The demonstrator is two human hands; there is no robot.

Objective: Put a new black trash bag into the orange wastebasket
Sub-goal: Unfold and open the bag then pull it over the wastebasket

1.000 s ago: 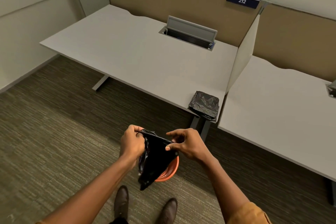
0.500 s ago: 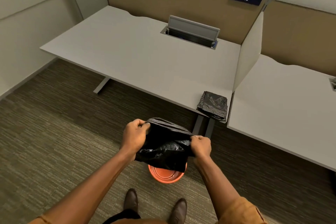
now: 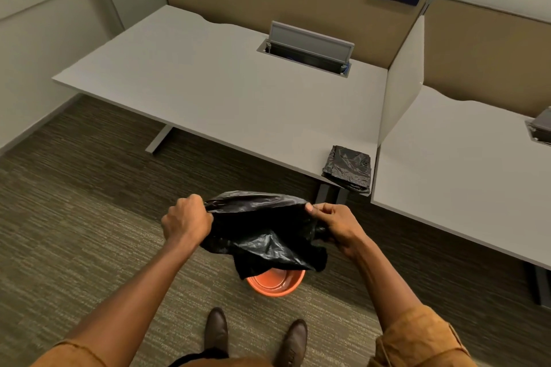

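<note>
Black trash bag [image 3: 262, 235] above wastebasket [image 3: 275, 284], desk [image 3: 226, 110] beyond

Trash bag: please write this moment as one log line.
black trash bag | both hands holding: left hand, right hand | above orange wastebasket | not inside yet

crumpled black trash bag [image 3: 262, 232] above orange wastebasket [image 3: 275, 284].

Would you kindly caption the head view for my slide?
Both hands, left and right, stretch a black trash bag open above the orange wastebasket.
</note>
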